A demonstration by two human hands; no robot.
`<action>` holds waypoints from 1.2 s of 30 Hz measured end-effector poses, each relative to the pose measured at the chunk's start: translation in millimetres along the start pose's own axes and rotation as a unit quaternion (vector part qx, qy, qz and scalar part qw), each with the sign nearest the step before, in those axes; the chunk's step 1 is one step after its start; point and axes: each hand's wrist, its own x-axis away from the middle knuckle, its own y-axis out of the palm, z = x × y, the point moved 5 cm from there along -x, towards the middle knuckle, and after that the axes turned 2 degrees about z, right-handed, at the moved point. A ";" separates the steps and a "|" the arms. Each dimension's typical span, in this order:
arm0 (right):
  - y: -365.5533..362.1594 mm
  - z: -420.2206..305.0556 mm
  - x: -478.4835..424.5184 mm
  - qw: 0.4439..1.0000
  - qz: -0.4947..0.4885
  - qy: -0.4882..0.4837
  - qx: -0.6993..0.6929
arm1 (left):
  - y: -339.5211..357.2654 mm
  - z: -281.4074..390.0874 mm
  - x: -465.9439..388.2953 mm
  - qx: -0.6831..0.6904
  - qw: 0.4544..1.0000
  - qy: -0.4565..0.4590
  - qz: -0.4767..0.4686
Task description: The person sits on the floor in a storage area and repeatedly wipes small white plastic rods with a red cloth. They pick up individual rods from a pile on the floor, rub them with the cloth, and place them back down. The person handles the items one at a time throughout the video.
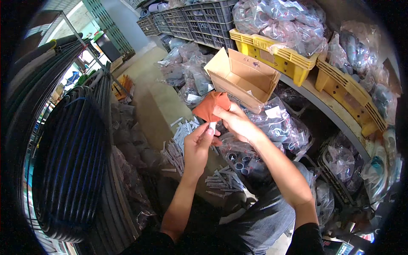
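My right hand (234, 119) holds a folded piece of reddish-brown sandpaper (208, 106), pinched between thumb and fingers. Just below it, my left hand (199, 145) grips a short white strip (212, 126), probably plastic. The strip's upper end goes in under the sandpaper, so that end is hidden. On the floor beneath my hands lies a heap of pale strips (185, 130), with greyer strips (174, 156) beside it. Another pile of grey strips (224, 181) lies nearer my feet.
An open cardboard box (242, 78) stands beyond my hands. Bags of grey pipe fittings (245, 159) lie to the right. Yellow crates (271, 59) and black crates (207, 24) line a shelf. Coiled black pipe (70, 159) rises on the left.
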 end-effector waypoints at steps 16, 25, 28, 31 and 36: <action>21.0 -13.6 6.9 0.987 0.132 -0.092 -0.001 | 3.5 20.2 2.6 -0.369 0.889 0.244 0.117; 12.3 -21.9 10.2 1.000 0.003 0.022 0.007 | 13.1 3.0 -7.7 0.240 0.966 -0.088 -0.035; 9.1 -13.0 6.2 0.996 -0.023 -0.045 -0.072 | 21.5 9.1 -9.3 0.452 0.860 -0.207 -0.114; 4.8 -15.6 8.3 0.998 -0.004 -0.047 0.027 | 6.5 -0.2 -14.0 0.338 0.911 -0.184 -0.147; -0.1 -14.8 4.2 0.982 -0.047 -0.108 0.150 | -23.7 17.0 -37.1 -0.073 0.992 0.051 0.085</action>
